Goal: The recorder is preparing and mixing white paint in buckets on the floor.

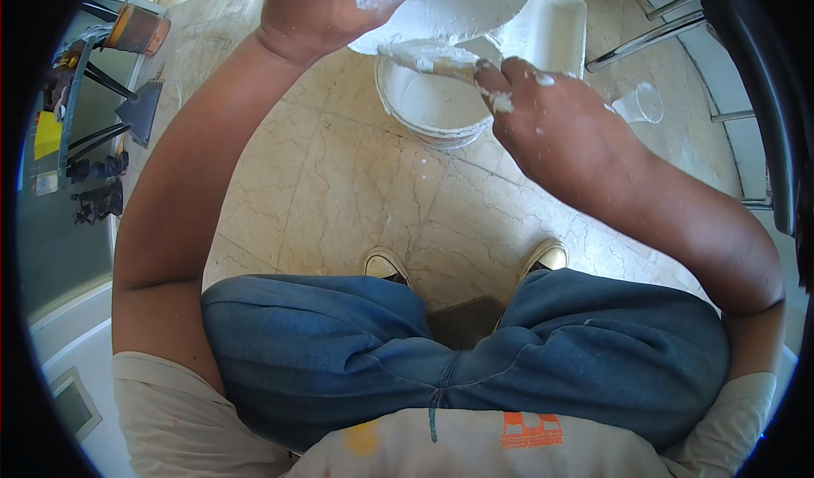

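Observation:
My left hand (318,12), smeared with white, grips a white tub (475,12) tipped on its side, its inside coated in thick white paint. Closed around the handle of a paintbrush (432,57) is my right hand (560,118), splashed with white. The brush's head, thickly coated, lies just below the tub's near rim; whether they touch I cannot tell. Under both stands a white bucket (445,130) on the floor, with white inside, partly hidden by the brush and my right hand.
A white tray (577,29) lies behind the bucket. A clear plastic cup (642,105) is to the right, near chrome legs (653,41). At the left stand a brown pot (137,29) and a glass table (76,105) with small objects. My shoes (386,264) rest on the tiles.

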Available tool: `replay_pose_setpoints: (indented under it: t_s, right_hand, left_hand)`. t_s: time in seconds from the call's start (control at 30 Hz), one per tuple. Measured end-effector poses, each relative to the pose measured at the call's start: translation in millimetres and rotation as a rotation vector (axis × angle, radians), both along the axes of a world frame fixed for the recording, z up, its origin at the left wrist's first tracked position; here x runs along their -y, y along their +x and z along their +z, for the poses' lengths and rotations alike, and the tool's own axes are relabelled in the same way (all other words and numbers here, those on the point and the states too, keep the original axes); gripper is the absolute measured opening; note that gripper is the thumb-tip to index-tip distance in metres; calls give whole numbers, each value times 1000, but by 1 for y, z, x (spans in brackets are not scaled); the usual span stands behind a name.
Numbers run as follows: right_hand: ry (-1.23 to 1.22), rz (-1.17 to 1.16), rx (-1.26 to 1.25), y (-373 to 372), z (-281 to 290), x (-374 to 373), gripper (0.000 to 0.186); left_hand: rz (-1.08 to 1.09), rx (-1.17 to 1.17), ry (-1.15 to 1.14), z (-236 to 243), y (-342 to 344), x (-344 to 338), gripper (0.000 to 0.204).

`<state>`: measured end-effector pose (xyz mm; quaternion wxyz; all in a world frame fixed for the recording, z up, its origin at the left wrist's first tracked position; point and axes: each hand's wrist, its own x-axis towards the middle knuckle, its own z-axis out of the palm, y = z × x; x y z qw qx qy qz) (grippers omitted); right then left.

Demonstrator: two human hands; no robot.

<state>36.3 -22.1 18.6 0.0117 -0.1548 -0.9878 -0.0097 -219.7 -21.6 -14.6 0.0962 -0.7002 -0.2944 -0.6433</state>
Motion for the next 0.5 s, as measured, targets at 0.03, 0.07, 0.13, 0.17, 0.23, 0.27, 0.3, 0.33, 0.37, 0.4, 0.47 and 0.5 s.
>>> replay_pose_setpoints:
  t_s: [0.03, 0.07, 0.13, 0.17, 0.23, 0.27, 0.3, 0.33, 0.37, 0.4, 0.47, 0.5]
  right_hand:
    - [24, 20, 32, 4, 1, 2, 29]
    - [51, 35, 65, 8, 3, 1, 30]
    - [42, 20, 47, 9, 5, -2, 32]
    - [84, 0, -26, 7, 6, -5, 32]
    - [144, 7, -202, 2, 6, -17, 28]
    - [140, 3, -202, -4, 0, -25, 28]
    - [160, 11, -183, -8, -7, -34, 27]
    - [179, 19, -163, -10, -14, -38, 25]
    - [140, -62, -111, -20, -16, -32, 23]
    - [140, -58, -116, -22, -15, -26, 23]
    - [81, 26, -88, -15, -13, -10, 22]
    - [81, 20, -82, -7, -12, -6, 22]
  left_hand:
    - [-17, 10, 27, -2, 0, 0, 35]
    - [-40, 20, 57, -3, 2, -3, 35]
    - [258, -364, -10, 19, -2, 19, 36]
    - [557, -748, -75, 28, -2, 29, 36]
    - [229, -366, -4, 8, 2, 8, 37]
    - [-97, 19, 63, 0, 5, 0, 37]
    - [-108, 25, 63, 12, 12, 6, 37]
    - [210, -400, -4, 28, 15, 19, 37]
    - [548, -838, -71, 44, 14, 31, 37]
    - [553, -842, -72, 33, 10, 22, 37]
    - [-133, 33, 162, -2, 8, -9, 36]
    - [-138, 39, 163, 11, 11, -2, 36]
